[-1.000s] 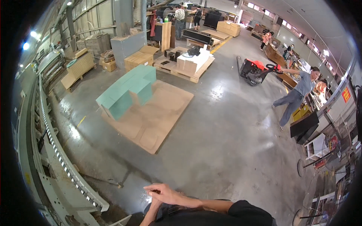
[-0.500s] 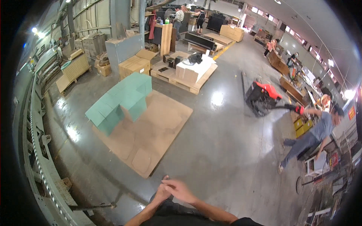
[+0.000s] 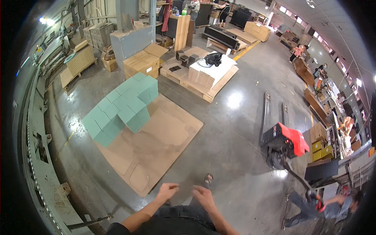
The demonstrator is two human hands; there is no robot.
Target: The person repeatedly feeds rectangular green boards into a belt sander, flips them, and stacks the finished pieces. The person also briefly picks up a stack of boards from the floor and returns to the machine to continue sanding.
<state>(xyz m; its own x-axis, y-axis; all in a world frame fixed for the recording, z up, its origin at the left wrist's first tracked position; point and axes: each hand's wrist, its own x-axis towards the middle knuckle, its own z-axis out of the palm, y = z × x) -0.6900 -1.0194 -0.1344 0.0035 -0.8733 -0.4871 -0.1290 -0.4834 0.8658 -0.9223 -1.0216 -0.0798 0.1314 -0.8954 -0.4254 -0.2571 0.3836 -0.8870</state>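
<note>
My left hand [image 3: 168, 192] and my right hand [image 3: 203, 195] are held apart in front of my waist. Their fingers are loosely bent and point toward each other, slightly smeared by motion. Nothing shows in either hand. Ahead and to the left, several teal blocks or boxes [image 3: 124, 101] stand packed together on a brown sheet [image 3: 172, 127] that lies on the floor. Neither hand touches them. The near corner of the sheet lies just beyond my left hand. One of my feet [image 3: 208, 179] shows beyond my right hand.
To the right, a person [image 3: 299, 209] grips the handle of a red and black pallet truck [image 3: 288, 141]. A wooden pallet [image 3: 205, 92] with a white-topped stack stands ahead, beside an open cardboard box [image 3: 141, 64]. A long metal machine frame [image 3: 37, 156] runs along the left. Other people are farther back.
My hands have come apart from being together. The pallet truck has turned and come nearer, its forks now showing, and the person with it has moved toward the lower right.
</note>
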